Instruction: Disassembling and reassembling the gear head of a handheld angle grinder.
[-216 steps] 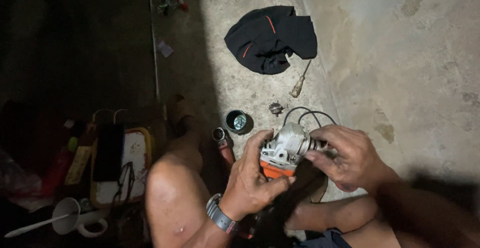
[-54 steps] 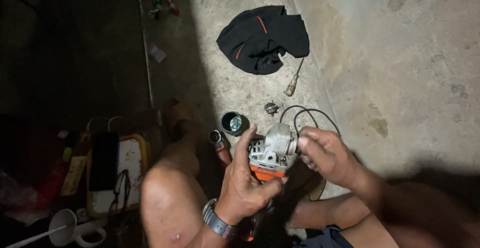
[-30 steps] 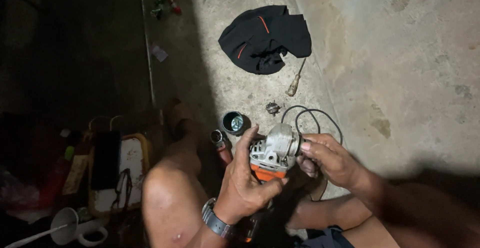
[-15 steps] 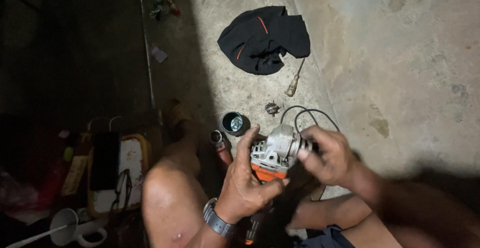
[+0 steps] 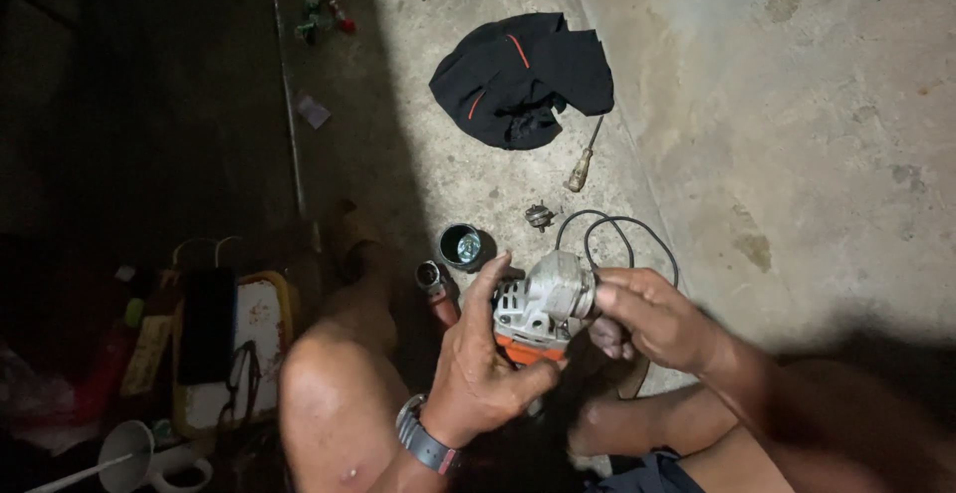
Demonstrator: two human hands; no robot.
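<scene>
My left hand (image 5: 485, 369) grips the orange and grey body of a small power tool (image 5: 538, 306), an angle-grinder-like machine with a metal gear head. My right hand (image 5: 652, 316) closes on the metal head end from the right, fingers pinched at its front. The tool's black cord (image 5: 617, 239) loops on the concrete floor just behind it. A wristwatch sits on my left wrist. My bare knee is below the left hand.
On the floor lie a black round cap (image 5: 462, 247), a red-handled part (image 5: 436, 286), a small metal piece (image 5: 540, 216), a wooden-handled screwdriver (image 5: 584, 161) and a black cloth (image 5: 523, 75). A yellow case (image 5: 261, 326) and a white funnel (image 5: 124, 448) sit at the dark left.
My right hand has shifted slightly on the tool's head, fingers working at its front; the left hand keeps the same grip. The view drifted a little.
</scene>
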